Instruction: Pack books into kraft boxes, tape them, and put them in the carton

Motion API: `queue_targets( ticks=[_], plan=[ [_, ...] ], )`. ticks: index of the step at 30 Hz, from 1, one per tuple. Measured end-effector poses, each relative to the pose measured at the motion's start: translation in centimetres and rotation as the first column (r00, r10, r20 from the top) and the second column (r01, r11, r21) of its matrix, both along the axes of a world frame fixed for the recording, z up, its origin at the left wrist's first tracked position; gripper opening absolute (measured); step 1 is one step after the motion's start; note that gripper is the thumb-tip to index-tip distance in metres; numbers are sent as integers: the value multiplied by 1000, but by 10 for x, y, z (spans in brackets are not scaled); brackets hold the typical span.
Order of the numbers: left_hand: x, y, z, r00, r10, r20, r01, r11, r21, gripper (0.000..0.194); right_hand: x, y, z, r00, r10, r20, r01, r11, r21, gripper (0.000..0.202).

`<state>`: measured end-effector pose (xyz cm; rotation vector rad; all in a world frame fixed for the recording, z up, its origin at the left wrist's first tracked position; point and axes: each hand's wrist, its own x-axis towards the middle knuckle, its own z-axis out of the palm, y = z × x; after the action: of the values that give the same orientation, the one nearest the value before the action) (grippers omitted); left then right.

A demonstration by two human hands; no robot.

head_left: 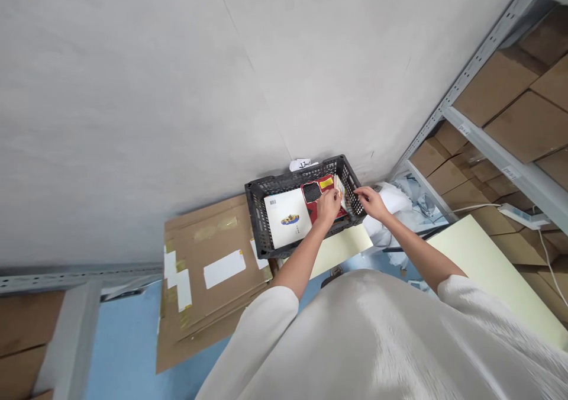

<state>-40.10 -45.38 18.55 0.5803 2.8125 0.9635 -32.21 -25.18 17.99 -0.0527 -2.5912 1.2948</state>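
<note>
A black plastic crate stands against the wall with books in it. At its left lies a white book with a blue and yellow picture and a barcode. Beside it is a red book with a dark panel and a yellow patch, partly covered by my left hand. A narrow white item with a coloured print stands at the right end. My left hand's fingers are curled closed by this item; what they pinch is hidden. At the crate's right rim my right hand hovers, fingers bent and apart, with nothing visible in them.
Flattened cardboard with white labels lies left of the crate. Metal shelving with brown boxes stands at the right. White plastic bags, a pale yellow board and a power strip with its cable are nearby.
</note>
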Motion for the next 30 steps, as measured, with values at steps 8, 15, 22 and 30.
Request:
queue_targets(
  ticks=[8,15,22,30],
  plan=[
    [-3,-18,55,987,143,-68,-88,857,508,17,-12,-16,-4,973,-230,-25,223,961,-166,69],
    [2,20,77,990,111,-89,9,577,817,23,10,-1,17,948,-315,-49,280,895,-347,55],
    [44,101,63,995,-98,-15,73,616,785,33,87,60,14,820,-569,-61,524,789,-319,53],
    [163,210,-27,860,-417,295,246,844,477,38,229,156,-28,627,-771,110,754,565,-334,44]
  ],
)
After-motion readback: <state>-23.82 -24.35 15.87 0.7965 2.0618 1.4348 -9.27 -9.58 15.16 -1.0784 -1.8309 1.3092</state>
